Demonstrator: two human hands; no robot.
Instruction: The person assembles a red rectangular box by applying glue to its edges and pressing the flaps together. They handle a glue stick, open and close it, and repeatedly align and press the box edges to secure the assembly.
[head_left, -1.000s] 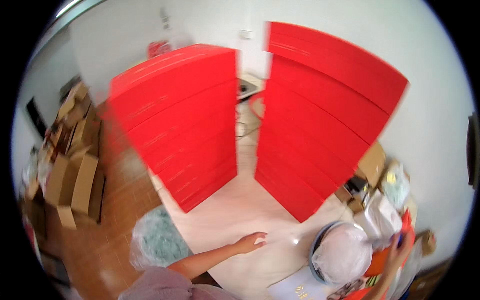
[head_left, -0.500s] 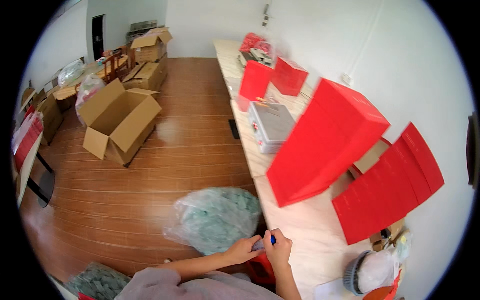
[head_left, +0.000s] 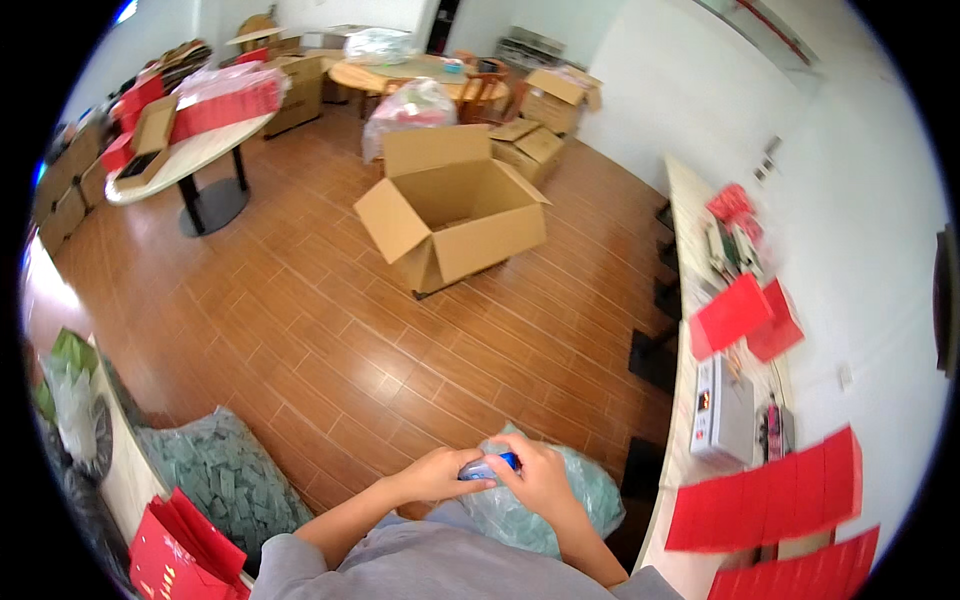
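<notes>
Being held in front of the grey shirt [head_left: 470, 562]: a small blue-and-clear object [head_left: 486, 468], gripped by both hands. Its clear end is pinched by the curled left hand [head_left: 436, 475]; its blue end is partly covered by the closed fingers of the right hand [head_left: 538, 478]. Exact kind cannot be told, much of it being hidden. In view, it is overlapped with a clear bag of pale green pieces [head_left: 580, 495], set on the brown floor [head_left: 330, 370]. A second bag of green pieces [head_left: 225, 460] is placed to the left. An open carton [head_left: 495, 240] is left standing farther off. Along the right, a pale table [head_left: 690, 235] is loaded with red boxes [head_left: 775, 495] and a light grey case [head_left: 727, 412]. Pale lettering is carried on a red bag [head_left: 175, 560], lower left; marking on the held object is too small to be read.
</notes>
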